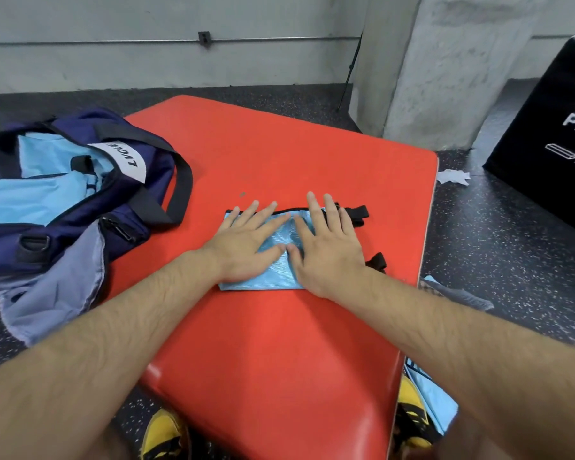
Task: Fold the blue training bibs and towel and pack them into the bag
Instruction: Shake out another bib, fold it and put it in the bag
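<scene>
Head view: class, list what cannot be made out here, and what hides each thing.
All in the head view:
1. Bib: middle hidden under left hand and right hand; fold count unclear.
2. Bag: cut off by the left edge.
3. Black box: lettering cut by the right edge.
4. Blue cloth on the floor: mostly behind the mat.

both hands flat, palms down — L hand (246, 242), R hand (329, 247), thumbs touching
</scene>
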